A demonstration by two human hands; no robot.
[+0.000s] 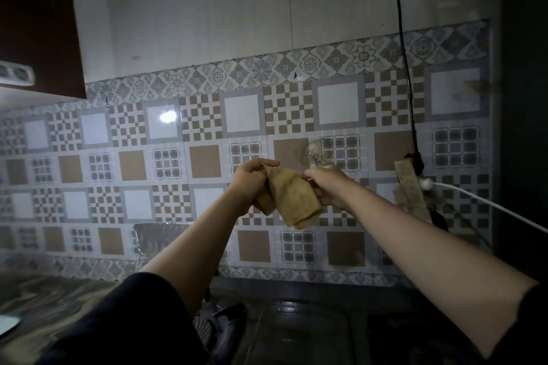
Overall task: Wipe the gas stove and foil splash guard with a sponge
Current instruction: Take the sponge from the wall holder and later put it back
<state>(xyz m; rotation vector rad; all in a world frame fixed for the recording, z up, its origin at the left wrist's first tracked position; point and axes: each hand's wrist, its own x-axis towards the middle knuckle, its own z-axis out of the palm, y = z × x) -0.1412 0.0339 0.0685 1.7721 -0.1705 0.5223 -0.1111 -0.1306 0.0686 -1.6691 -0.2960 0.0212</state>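
Tan crumpled cloth [292,197] hangs between both hands.

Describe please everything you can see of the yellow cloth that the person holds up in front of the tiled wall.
The yellow cloth looks like soft, towel-like fabric in a dull mustard tone, crumpled and partly folded. It is held in the air before the patterned wall tiles, above the dark sink. The left hand grips its left end and the right hand pinches its upper right edge. Two folds hang down between and below the hands; the lower right corner hangs lowest. Nothing else touches it.
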